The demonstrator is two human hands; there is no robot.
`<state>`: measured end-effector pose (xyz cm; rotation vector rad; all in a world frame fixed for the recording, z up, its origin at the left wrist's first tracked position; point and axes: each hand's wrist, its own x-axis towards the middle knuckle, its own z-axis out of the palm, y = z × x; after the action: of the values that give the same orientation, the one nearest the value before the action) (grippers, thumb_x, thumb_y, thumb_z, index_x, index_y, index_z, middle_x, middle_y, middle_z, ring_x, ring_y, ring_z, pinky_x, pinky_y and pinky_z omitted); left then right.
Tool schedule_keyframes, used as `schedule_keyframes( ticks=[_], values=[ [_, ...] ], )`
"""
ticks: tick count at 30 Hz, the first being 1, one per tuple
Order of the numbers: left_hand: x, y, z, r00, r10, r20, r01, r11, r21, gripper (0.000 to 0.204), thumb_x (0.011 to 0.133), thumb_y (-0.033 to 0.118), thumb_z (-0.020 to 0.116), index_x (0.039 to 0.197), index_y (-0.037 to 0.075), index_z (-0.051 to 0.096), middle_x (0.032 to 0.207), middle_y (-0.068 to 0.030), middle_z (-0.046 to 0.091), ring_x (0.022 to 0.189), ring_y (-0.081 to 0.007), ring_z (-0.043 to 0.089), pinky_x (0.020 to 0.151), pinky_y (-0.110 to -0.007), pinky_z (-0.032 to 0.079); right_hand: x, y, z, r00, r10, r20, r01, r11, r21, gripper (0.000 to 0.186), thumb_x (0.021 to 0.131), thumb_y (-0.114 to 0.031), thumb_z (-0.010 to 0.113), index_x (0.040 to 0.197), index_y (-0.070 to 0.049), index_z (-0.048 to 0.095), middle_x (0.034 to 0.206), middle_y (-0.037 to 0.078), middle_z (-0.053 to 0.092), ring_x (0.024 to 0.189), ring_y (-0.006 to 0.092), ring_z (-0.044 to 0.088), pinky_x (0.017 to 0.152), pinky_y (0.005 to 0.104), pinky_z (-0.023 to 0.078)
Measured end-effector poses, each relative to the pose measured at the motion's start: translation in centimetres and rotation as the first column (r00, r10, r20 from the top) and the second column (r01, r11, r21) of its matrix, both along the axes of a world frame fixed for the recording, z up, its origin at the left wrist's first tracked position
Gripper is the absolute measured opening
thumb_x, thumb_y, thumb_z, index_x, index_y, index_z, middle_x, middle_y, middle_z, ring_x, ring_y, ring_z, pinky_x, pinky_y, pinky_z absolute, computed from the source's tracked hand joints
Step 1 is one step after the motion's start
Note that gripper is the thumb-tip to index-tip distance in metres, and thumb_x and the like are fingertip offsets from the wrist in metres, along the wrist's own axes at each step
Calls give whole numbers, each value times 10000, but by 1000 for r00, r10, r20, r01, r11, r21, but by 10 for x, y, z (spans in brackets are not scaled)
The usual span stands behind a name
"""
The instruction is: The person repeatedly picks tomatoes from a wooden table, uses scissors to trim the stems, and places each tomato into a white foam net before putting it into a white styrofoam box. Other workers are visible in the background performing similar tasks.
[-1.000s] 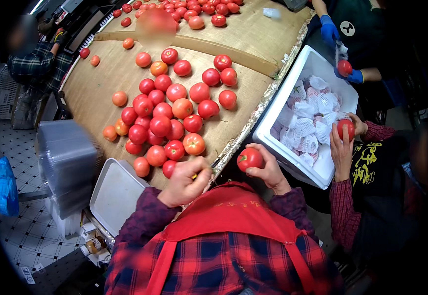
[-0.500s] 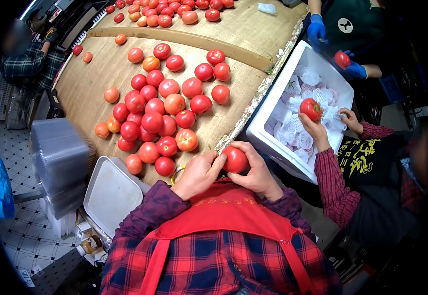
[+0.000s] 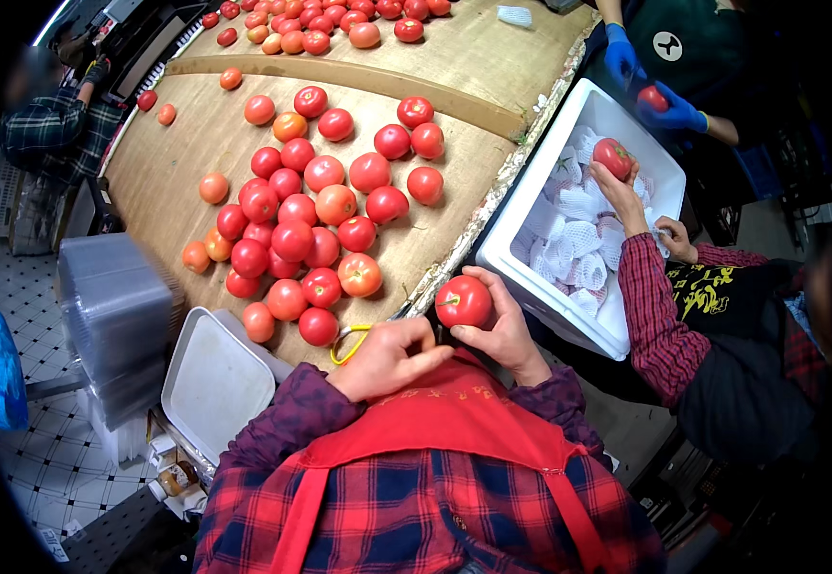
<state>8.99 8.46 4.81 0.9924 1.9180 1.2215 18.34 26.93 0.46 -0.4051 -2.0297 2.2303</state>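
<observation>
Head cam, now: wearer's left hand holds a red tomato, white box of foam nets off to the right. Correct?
Wrong hand. The head view shows the red tomato in the right hand, not the left hand. The white box of foam nets is off to the right.

Wooden bench [image 3: 167, 167] beyond the left fingers [image 3: 416, 333]
Loose tomatoes [image 3: 292, 240] lie ahead of them, more beyond a wooden strip [image 3: 368, 78].

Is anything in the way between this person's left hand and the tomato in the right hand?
Nothing visible blocks it: the left hand sits close beside the tomato, which the right hand holds. The yellow loop shows on the left hand's other side, away from the tomato.
</observation>
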Motion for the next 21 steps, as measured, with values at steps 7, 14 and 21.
schedule_keyframes(
  ticks=[7, 14, 21],
  values=[
    [-2, 3, -19, 957, 284, 60, -287, 957, 52, 156, 879, 99, 688, 929, -11, 590, 751, -16, 599, 654, -51, 548, 564, -220, 444, 0, -7, 5, 996, 76, -35, -72, 990, 123, 686, 714, -75, 768, 1322, -57, 451, 1198, 105, 559, 1097, 193, 573, 952, 317, 466],
    [3, 4, -24, 917, 344, 200, -355, 935, 20, 115, 904, 65, 648, 943, -30, 595, 793, -20, 631, 693, -56, 576, 607, -219, 478, -3, -10, 8, 994, 80, -69, -55, 949, 310, 687, 707, -54, 761, 1321, -52, 454, 1234, 108, 538, 1127, 197, 554, 972, 316, 443],
    [1, 2, -30, 935, 327, 138, -329, 944, -8, 136, 914, 98, 641, 911, -32, 602, 774, -9, 621, 680, -45, 549, 580, -212, 452, -6, -13, 7, 987, 80, -137, -15, 907, 421, 657, 684, -38, 752, 1279, -62, 474, 1196, 135, 546, 1096, 268, 577, 943, 346, 467]
  ],
)
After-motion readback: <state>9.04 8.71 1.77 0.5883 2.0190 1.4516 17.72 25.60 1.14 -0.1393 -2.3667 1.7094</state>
